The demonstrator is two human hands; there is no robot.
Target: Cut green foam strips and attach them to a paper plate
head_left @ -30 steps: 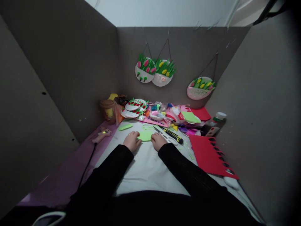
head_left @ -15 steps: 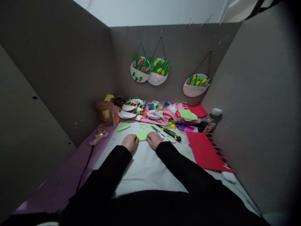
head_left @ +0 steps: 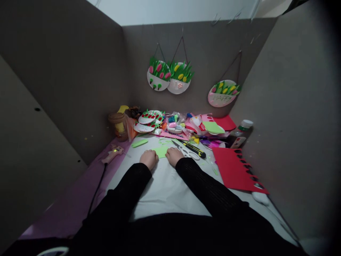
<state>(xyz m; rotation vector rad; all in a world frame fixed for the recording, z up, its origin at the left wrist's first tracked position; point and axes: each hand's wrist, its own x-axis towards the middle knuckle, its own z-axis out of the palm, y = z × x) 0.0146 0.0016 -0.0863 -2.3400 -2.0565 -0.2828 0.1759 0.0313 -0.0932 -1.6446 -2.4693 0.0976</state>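
Note:
A light green sheet of paper or foam lies on the white-covered table between my hands. My left hand is closed with its fingers curled on the sheet's left edge. At the right edge, my right hand grips it in the same way. Just right of that hand are white-handled scissors, blades pointing away to the left. A black and yellow utility knife lies beside them. Another light green cut piece rests beyond my left hand, and thin green scraps lie behind the sheet.
A pink glue gun with a cord is at left, near a brown cup. Decorated plates and craft supplies line the back. To the right are a red sheet and a bottle. Grey panels enclose the table.
My fingers have curled in more tightly at both edges of the green sheet, which stays in about the same place. The camera view has shifted slightly.

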